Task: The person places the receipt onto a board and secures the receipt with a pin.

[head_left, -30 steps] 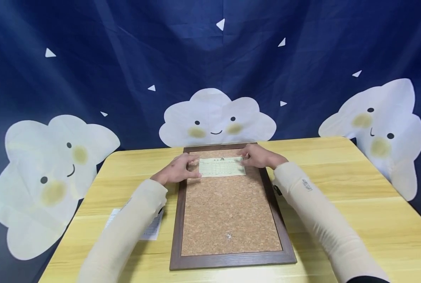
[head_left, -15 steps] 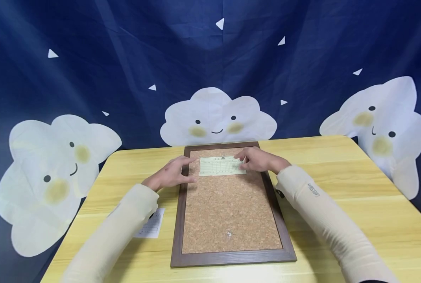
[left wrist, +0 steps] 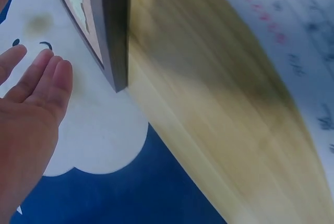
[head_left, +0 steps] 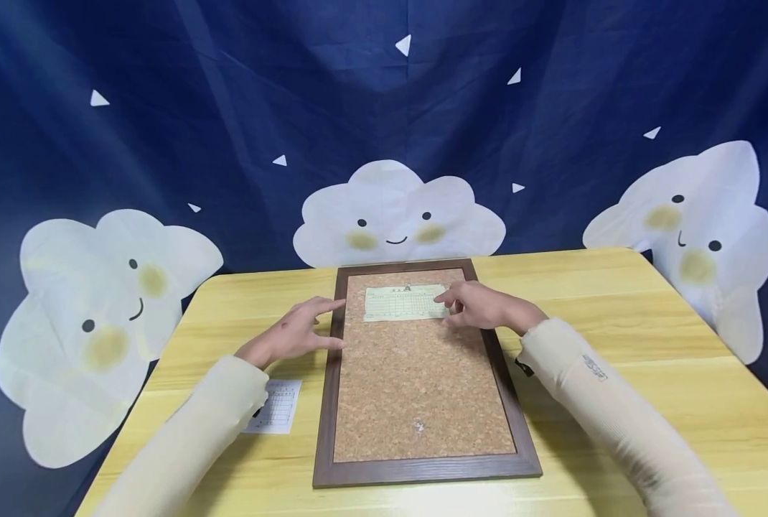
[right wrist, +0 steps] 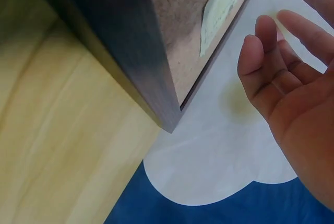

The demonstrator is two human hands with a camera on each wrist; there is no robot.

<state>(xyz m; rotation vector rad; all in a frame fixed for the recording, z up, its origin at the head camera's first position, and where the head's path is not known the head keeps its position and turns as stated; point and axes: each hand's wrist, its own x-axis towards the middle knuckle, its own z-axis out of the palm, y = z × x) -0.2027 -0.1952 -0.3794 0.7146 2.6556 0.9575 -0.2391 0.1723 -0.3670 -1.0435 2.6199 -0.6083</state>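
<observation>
A pale green printed slip [head_left: 397, 304] lies flat near the far end of a cork board [head_left: 416, 388] with a dark brown wooden frame. At the slip's top middle sits a small dark, shiny fastener [head_left: 408, 287]. My right hand [head_left: 481, 305] is over the slip's right end, index finger extended towards it and the other fingers loosely bent, holding nothing. Beside the board's left frame rail, my left hand [head_left: 292, 330] has its thumb and fingers spread, with nothing in it. Both wrist views show relaxed fingers, the left hand [left wrist: 36, 98] and the right hand [right wrist: 287, 78] alike.
A white printed sheet [head_left: 282, 408] lies on the wooden table [head_left: 616, 323] left of the board, partly under my left forearm. A small silvery thing [head_left: 419, 427] sits low on the cork. Behind the table hangs a blue curtain [head_left: 242, 108] with white clouds.
My left hand has let go of the slip's left side and drawn back left, uncovering more of the white sheet. My right hand has shifted slightly right and nearer; the slip stays put.
</observation>
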